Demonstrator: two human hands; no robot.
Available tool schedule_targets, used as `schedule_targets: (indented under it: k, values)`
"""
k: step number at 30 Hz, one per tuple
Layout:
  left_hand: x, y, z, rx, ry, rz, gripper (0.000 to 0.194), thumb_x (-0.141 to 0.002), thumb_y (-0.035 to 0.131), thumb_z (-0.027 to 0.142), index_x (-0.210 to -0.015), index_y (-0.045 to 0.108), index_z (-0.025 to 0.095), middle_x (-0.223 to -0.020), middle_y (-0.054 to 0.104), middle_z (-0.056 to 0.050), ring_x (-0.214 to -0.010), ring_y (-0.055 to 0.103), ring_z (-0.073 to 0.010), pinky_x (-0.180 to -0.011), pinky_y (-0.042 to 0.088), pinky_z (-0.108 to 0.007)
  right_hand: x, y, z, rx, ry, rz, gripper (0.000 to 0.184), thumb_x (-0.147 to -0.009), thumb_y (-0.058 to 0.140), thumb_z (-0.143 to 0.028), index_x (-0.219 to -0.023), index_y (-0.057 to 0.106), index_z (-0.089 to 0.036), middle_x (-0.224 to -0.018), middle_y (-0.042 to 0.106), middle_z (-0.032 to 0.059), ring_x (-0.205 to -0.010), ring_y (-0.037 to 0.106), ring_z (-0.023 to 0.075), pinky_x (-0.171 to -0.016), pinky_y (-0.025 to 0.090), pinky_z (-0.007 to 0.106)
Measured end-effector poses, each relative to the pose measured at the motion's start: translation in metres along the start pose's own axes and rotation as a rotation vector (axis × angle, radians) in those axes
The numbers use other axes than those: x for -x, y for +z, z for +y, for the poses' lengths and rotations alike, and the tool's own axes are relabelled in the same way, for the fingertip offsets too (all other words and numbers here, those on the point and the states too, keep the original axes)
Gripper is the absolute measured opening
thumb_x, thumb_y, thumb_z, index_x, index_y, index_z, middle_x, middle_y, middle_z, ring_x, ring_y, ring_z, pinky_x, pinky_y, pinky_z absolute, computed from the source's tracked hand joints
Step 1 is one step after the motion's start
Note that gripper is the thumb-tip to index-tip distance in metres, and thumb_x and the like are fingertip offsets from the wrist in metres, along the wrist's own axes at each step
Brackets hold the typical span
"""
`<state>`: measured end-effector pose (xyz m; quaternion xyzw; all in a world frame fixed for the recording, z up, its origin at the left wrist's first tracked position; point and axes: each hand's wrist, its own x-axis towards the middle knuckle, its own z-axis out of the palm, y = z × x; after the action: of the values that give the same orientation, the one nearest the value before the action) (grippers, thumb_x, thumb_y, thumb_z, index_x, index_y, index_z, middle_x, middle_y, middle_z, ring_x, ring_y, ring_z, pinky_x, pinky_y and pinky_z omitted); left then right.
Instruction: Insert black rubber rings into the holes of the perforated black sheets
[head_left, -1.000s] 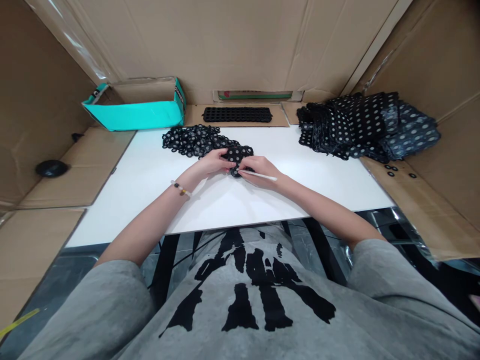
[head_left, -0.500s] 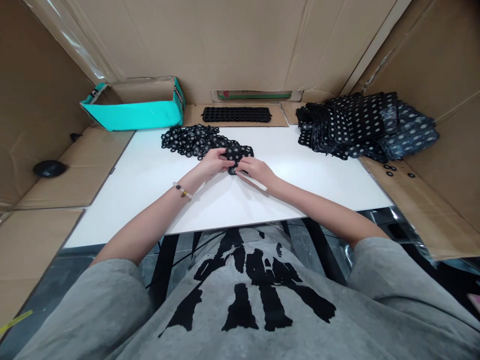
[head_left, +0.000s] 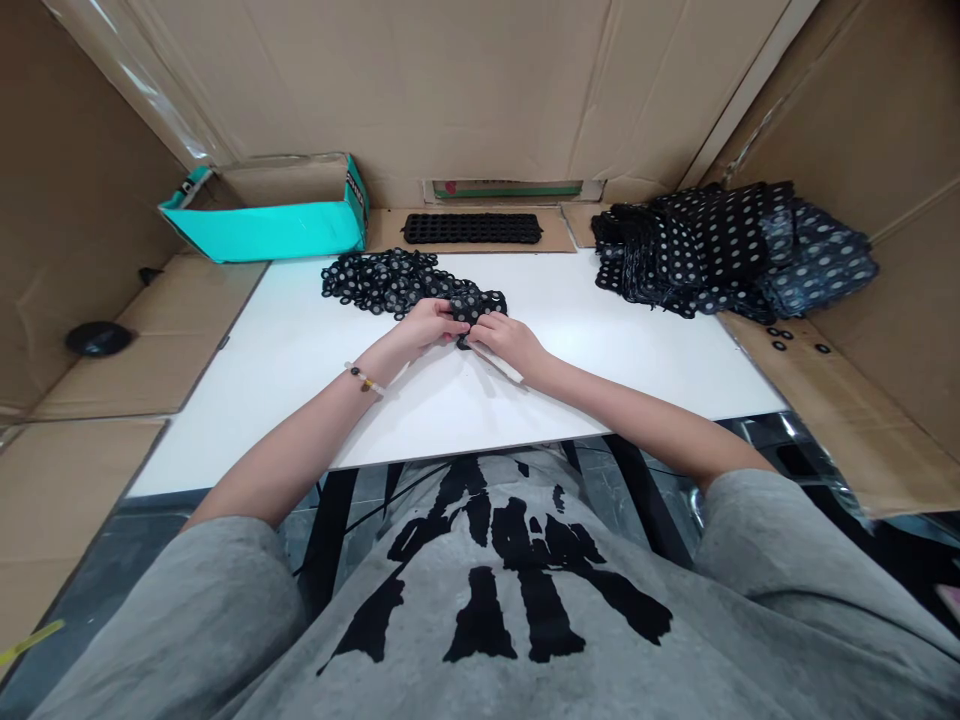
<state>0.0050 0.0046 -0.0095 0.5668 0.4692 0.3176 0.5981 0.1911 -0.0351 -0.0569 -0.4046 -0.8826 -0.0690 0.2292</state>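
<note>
My left hand (head_left: 435,322) pinches the near left edge of a black sheet dotted with round holes (head_left: 480,305). Fingers of my right hand (head_left: 510,338) are closed at the sheet's near right side. A thin pale stick (head_left: 501,366) runs under that palm, its front end close to the fingertips; I cannot make out its tip. Both hands meet just above the white tabletop. Touching the sheet's far left side is a heap of black rings (head_left: 386,280), partly hidden behind my left hand.
A turquoise open box (head_left: 270,232) stands back left, beside a black perforated block (head_left: 472,229). Stacked dotted black sheets (head_left: 697,250) lie back right, near several loose rings (head_left: 778,346). Cardboard walls (head_left: 465,90) surround the white table (head_left: 660,370). A black round object (head_left: 99,339) sits left.
The sheet's near part has bent up between my fingers. My right hand has shifted slightly left with the pale stick. My left hand has hardly moved.
</note>
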Motion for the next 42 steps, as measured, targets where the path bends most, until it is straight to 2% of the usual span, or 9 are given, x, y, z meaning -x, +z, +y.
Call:
schedule_targets:
  k: [5,12,17,21,25,27,32,38,42]
  values:
    - [0.0,-0.003,0.004,0.001,-0.034,0.018,0.024,-0.059,0.082,0.004,-0.063,0.06,0.015,-0.055,0.056,0.002,-0.049,0.044,-0.0076,-0.049,0.031,-0.023,0.0,-0.003,0.003,-0.015,-0.061,-0.004,0.027,-0.107,0.047,-0.025,-0.099,0.073,-0.02,-0.093,0.068,0.0082,-0.093,0.055,0.0233,-0.081,0.044,0.034]
    - [0.001,-0.002,0.006,0.019,-0.052,-0.042,0.028,-0.063,0.084,0.008,-0.063,0.057,0.015,-0.054,0.052,0.003,-0.048,0.041,-0.0065,-0.048,0.029,-0.022,-0.004,-0.004,0.004,-0.097,0.018,-0.038,0.025,-0.104,0.051,-0.023,-0.09,0.072,-0.02,-0.09,0.067,0.0082,-0.092,0.055,0.0227,-0.082,0.043,0.032]
    - [-0.001,-0.005,0.004,-0.105,-0.018,-0.023,0.033,-0.071,0.087,0.021,-0.06,0.057,0.016,-0.052,0.052,0.002,-0.048,0.043,-0.0085,-0.048,0.029,-0.024,-0.003,-0.013,0.01,-0.423,0.028,0.03,0.017,-0.098,0.06,-0.031,-0.091,0.072,-0.02,-0.093,0.071,0.0064,-0.089,0.06,0.0193,-0.08,0.046,0.03]
    - [-0.001,-0.006,0.003,-0.17,0.067,0.02,0.034,-0.076,0.084,0.028,-0.058,0.058,0.016,-0.05,0.051,0.002,-0.047,0.043,-0.0092,-0.048,0.03,-0.024,-0.004,-0.026,0.02,-0.738,0.302,0.169,0.021,-0.088,0.067,-0.038,-0.078,0.069,-0.019,-0.081,0.07,0.0033,-0.076,0.06,0.0178,-0.074,0.046,0.031]
    - [-0.002,-0.005,0.001,-0.157,0.155,0.113,0.034,-0.076,0.084,0.028,-0.059,0.057,0.015,-0.054,0.053,0.003,-0.051,0.044,-0.0089,-0.051,0.032,-0.023,-0.008,-0.033,0.031,-0.971,0.548,0.303,0.021,-0.074,0.076,-0.04,-0.071,0.07,-0.02,-0.095,0.074,0.0053,-0.093,0.066,0.021,-0.089,0.049,0.034]
    - [-0.004,-0.003,-0.002,-0.087,0.15,0.146,0.034,-0.074,0.085,0.029,-0.061,0.056,0.016,-0.057,0.055,0.003,-0.054,0.047,-0.0095,-0.052,0.034,-0.022,-0.01,-0.032,0.033,-1.083,0.637,0.298,0.022,-0.067,0.08,-0.04,-0.069,0.07,-0.019,-0.101,0.074,0.0062,-0.099,0.066,0.0216,-0.092,0.049,0.034]
    - [-0.006,0.002,-0.004,0.15,0.136,0.178,0.032,-0.072,0.088,0.035,-0.074,0.063,0.015,-0.07,0.064,0.001,-0.065,0.057,-0.0116,-0.063,0.044,-0.023,-0.012,-0.027,0.026,-1.382,0.807,0.168,0.034,-0.056,0.088,-0.045,-0.069,0.068,-0.021,-0.075,0.067,0.0,-0.075,0.059,0.0155,-0.071,0.046,0.029]
    - [-0.001,0.005,-0.003,0.191,-0.024,0.014,0.035,-0.061,0.095,0.028,-0.076,0.068,0.012,-0.076,0.071,-0.004,-0.07,0.063,-0.0147,-0.071,0.05,-0.028,-0.012,-0.03,0.019,-1.357,0.788,0.192,0.032,-0.057,0.085,-0.043,-0.066,0.065,-0.02,-0.065,0.062,-0.0025,-0.067,0.052,0.0129,-0.063,0.039,0.026]
    - [-0.001,0.008,-0.007,0.152,-0.028,0.007,0.033,-0.061,0.095,0.027,-0.076,0.071,0.01,-0.075,0.072,-0.005,-0.067,0.063,-0.015,-0.067,0.05,-0.028,-0.011,-0.03,0.017,-1.245,0.729,0.197,0.027,-0.06,0.081,-0.041,-0.066,0.066,-0.02,-0.066,0.063,-0.0018,-0.068,0.053,0.014,-0.065,0.039,0.028]
